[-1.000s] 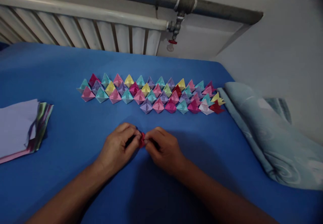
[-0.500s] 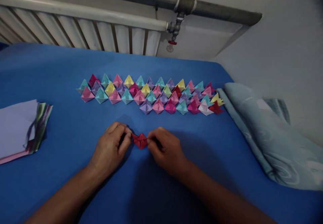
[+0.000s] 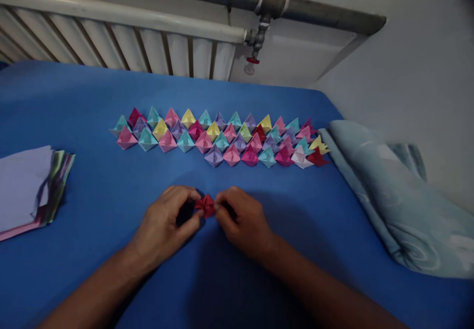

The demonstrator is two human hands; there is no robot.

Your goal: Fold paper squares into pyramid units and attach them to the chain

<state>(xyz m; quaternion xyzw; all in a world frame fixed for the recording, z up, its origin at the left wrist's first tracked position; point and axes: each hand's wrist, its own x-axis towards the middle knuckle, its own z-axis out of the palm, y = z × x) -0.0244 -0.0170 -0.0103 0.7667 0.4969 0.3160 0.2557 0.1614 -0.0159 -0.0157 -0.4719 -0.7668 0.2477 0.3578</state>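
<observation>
A small red folded paper boat is between my two hands, above the near half of the blue table. My left hand has its thumb and forefinger on the boat's left side, at the upper and lower edges. With a pinch, my right hand grips the boat's right tip. Beyond them stand rows of folded paper boats in pink, teal, yellow, purple and red, set close together.
At the left lies a stack of coloured paper, lilac sheet on top. A folded pale teal cloth lies along the right edge. Behind the table are a white radiator and a metal pipe with a red-handled valve.
My left hand's fingers have shifted from the boat's left tip to closer around its body, spreading wider. The boat looks more compressed. My right hand has stayed in place.
</observation>
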